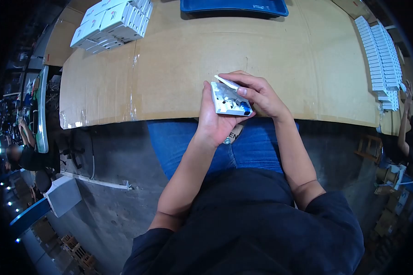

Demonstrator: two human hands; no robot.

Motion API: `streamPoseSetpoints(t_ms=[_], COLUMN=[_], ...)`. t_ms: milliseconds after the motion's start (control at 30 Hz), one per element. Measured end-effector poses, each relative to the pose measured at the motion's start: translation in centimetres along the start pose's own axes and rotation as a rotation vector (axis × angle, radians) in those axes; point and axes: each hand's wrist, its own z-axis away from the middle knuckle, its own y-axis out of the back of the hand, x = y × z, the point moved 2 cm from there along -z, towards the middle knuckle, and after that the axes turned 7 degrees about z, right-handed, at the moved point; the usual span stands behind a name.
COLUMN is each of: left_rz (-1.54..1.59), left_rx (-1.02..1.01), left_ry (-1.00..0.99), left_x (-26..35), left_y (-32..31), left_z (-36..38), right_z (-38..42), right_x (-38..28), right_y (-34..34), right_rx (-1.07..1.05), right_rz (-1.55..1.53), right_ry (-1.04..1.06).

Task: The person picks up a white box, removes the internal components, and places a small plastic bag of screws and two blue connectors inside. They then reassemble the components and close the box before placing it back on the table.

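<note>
A small white box (231, 104) with its lid raised lies in my left hand (214, 120), whose palm and fingers support it from below. Inside the box, small dark and shiny pieces show, too small to make out, with a blue patch at one corner. My right hand (261, 95) pinches the raised white lid (227, 82) between thumb and fingers at the box's right side. Both hands are over the near edge of the cardboard-covered table (183, 68).
Stacked white boxes (112, 25) stand at the table's back left. A blue tray (234, 6) sits at the back middle. Tall rows of white boxes (381, 59) stand at the right. Other people are at the far left (27, 151) and far right (401, 142).
</note>
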Motion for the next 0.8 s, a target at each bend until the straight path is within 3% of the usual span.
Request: streamPoseSetpoints(t_ms=[367,567,800], left_rz=[0.003,-0.085,0.031], left_rx=[-0.033,0.074,0.101], left_ry=[0.004,0.008,0.061], left_x=[0.2,0.3,0.8], left_y=[0.6,-0.1,0.2], left_z=[-0.4,-0.4,-0.6], right_z=[-0.2,-0.9,-1.4], right_x=[-0.2,-0.2,0.0], right_y=[0.0,0.0,0.2], right_rx=[-0.097,-0.094,-0.07], right_rz=[-0.049,-0.04,0.101], right_ry=[-0.069,-0.118,-0.15])
